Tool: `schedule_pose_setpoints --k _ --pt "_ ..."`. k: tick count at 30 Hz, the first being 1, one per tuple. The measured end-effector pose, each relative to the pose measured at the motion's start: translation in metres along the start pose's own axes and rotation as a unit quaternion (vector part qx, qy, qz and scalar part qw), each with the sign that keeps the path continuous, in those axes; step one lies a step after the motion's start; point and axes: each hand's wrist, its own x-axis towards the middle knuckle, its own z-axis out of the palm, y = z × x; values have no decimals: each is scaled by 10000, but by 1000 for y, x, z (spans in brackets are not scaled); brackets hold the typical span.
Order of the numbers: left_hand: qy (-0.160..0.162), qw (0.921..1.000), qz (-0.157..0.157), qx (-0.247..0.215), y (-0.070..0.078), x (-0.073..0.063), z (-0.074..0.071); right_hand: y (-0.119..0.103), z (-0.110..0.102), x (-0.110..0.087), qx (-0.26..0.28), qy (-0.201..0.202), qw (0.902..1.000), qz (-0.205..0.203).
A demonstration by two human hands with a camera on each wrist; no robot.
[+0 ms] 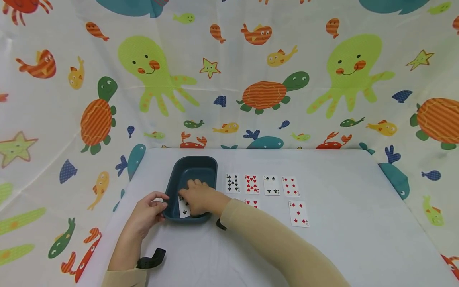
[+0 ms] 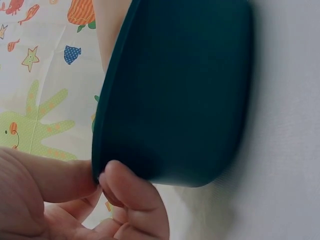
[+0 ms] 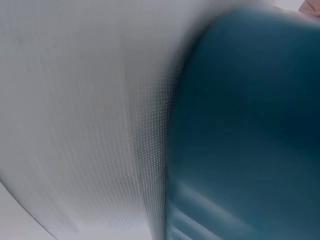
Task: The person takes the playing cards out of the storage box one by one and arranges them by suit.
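A dark teal tray stands on the left part of the table. My left hand pinches its left rim between thumb and fingers; the left wrist view shows this pinch up close. My right hand reaches down inside the tray, over a playing card with club pips. That hand's fingertips are hidden, so its hold on the card cannot be made out. The right wrist view shows mostly the tray's outer wall.
Right of the tray lie face-up playing cards: a spade card, a heart card, a four of clubs, a six of diamonds and a five of diamonds. My right forearm partly covers another heart card. A patterned curtain hangs behind.
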Motion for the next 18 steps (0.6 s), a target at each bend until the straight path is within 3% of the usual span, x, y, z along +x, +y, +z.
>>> schedule_pose_setpoints --k 7,18 --pt "-5 10000 -33 -27 0 0 1 1 -2 1 57 -52 10000 13" --pt "55 10000 -12 17 2 -1 3 -3 2 3 33 176 9998 -102"
